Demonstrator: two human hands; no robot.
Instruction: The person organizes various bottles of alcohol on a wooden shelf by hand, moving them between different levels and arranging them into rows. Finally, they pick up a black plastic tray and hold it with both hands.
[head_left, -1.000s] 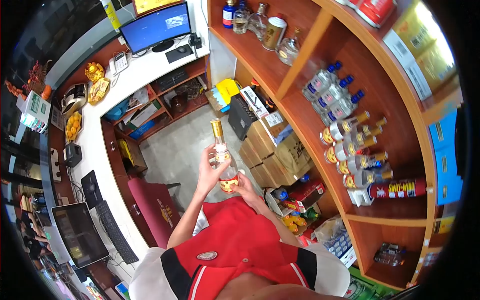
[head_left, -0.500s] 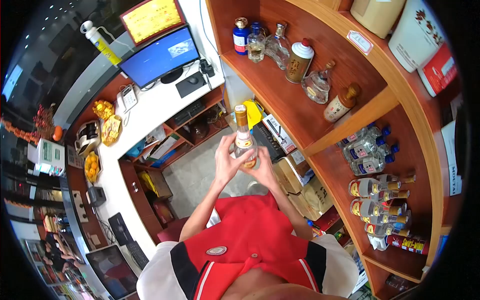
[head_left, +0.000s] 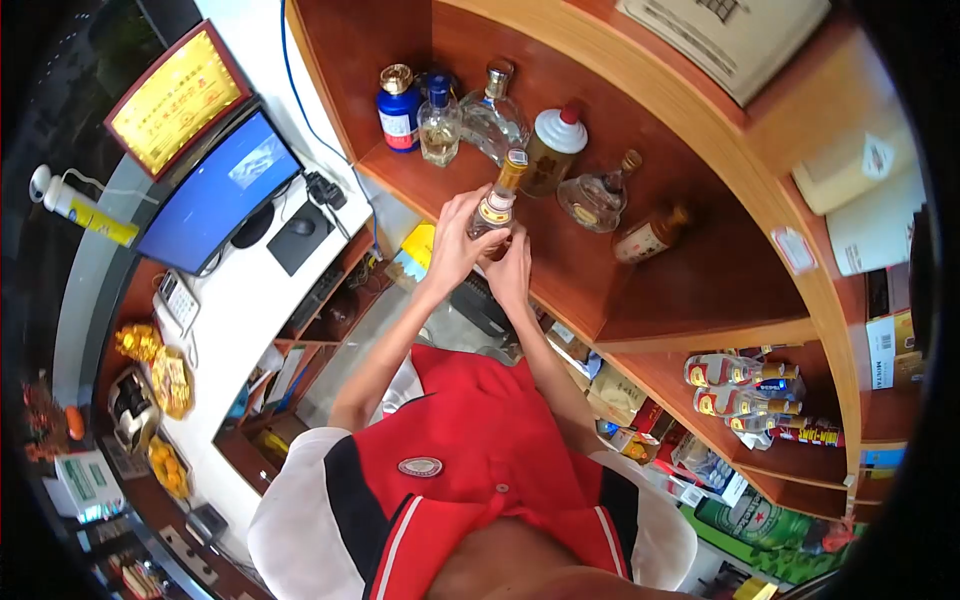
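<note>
In the head view, a clear glass liquor bottle (head_left: 497,207) with a gold neck and a red-and-white label stands nearly upright in both my hands. My left hand (head_left: 460,246) wraps its side, thumb across the front. Around the lower part close the fingers of my right hand (head_left: 509,268); the base is hidden behind them. The bottle is at the front edge of a wooden shelf (head_left: 720,285). Just behind its neck are a clear flask-like bottle (head_left: 492,125) and a brown bottle with a white top (head_left: 553,150).
Along the shelf stand a blue bottle (head_left: 399,115), a clear round bottle (head_left: 592,203) and a cream bottle (head_left: 648,238). Several liquor bottles lie in the lower compartment (head_left: 650,362). On the left, a white counter (head_left: 240,330) carries a monitor (head_left: 220,190) and a telephone (head_left: 178,300).
The view has turned toward the shelf. My hands have carried the bottle from above the floor gap up to the shelf's front edge, keeping hold of it.
</note>
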